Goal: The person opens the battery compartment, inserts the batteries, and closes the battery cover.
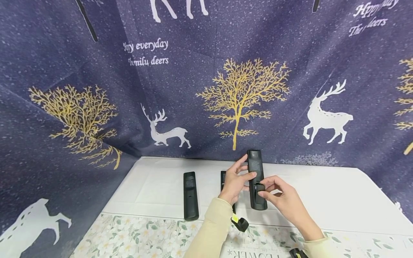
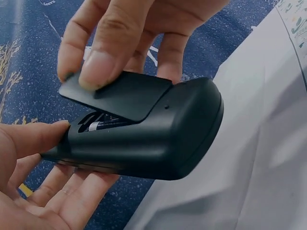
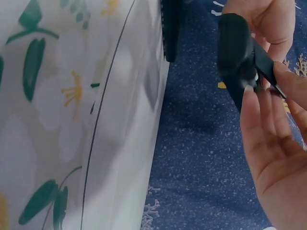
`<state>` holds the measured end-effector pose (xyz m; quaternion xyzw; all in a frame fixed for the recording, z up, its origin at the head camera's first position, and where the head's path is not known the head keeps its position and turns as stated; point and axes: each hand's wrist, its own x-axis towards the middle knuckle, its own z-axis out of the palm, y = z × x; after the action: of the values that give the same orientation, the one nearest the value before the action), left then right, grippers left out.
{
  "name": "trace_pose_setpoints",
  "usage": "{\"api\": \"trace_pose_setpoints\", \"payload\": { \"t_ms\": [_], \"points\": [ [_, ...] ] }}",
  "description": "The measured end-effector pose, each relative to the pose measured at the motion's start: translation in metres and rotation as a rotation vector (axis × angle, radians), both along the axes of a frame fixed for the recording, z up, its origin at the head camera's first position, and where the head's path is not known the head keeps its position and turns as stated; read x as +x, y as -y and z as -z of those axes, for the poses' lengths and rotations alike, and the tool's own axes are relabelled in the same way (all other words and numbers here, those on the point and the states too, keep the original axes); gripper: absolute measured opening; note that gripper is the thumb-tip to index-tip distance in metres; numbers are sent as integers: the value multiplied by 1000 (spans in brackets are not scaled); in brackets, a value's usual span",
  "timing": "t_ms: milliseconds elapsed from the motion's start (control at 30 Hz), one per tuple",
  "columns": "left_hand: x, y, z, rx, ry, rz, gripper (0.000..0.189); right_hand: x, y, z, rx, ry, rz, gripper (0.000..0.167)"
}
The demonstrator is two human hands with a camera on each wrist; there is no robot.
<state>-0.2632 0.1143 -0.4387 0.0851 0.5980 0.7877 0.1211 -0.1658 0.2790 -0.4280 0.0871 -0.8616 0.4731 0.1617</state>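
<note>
My left hand (image 1: pixel 236 181) grips a black remote control (image 1: pixel 255 164) by its side, its back turned up. The thumb lies on the back and the fingers run along the edge. My right hand (image 1: pixel 285 201) pinches the battery cover (image 2: pixel 117 98) between thumb and fingers. In the left wrist view the cover sits tilted over the battery compartment, with one end close to the remote's rounded end. Part of a battery (image 2: pixel 96 125) shows through the gap beneath it. From the right wrist, the remote (image 3: pixel 234 45) is seen end-on, the cover lifted at an angle.
Another black remote (image 1: pixel 190 197) lies on the white table (image 1: pixel 148 186) to the left. One more remote (image 1: pixel 223 177) is mostly hidden behind my left hand. A floral cloth (image 1: pixel 135 236) covers the near edge, and a dark blue deer-print curtain (image 1: pixel 180 89) hangs behind.
</note>
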Motion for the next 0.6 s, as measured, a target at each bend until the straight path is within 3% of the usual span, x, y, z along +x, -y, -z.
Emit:
{"api": "trace_pose_setpoints", "payload": {
  "t_ms": [233, 467, 600],
  "points": [
    [0, 0, -1, 16, -6, 12, 66, -2, 0, 1, 120, -57, 64, 34],
    [1, 0, -3, 25, -6, 3, 65, -2, 1, 1, 48, 29, 109, 52],
    [1, -1, -4, 23, -10, 13, 66, -2, -1, 3, -17, 95, 80, 64]
  ]
}}
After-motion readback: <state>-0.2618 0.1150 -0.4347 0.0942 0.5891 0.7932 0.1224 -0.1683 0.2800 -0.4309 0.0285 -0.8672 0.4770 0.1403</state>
